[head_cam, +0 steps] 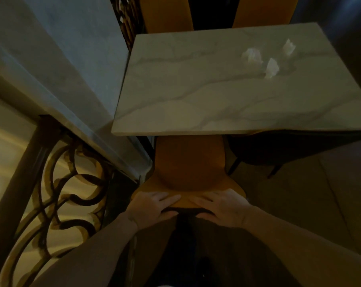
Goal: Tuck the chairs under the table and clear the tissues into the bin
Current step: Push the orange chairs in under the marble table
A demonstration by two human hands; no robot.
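An orange chair [189, 162] stands in front of me, its seat partly under the near edge of the marble table [196, 104]. My left hand [152, 208] and my right hand [223, 208] both grip the top of its backrest, side by side. Three crumpled white tissues lie on the table's far right: one [252, 55], one [271, 68], one [289, 46]. A dark chair [258, 150] sits under the table's near right edge. Two more orange chair backs [167, 15] rise beyond the far edge. No bin is in view.
A marble ledge [57, 65] with an ornate metal railing [68, 193] runs close along my left, touching the table's left side. Tiled floor [310, 193] lies open to the right.
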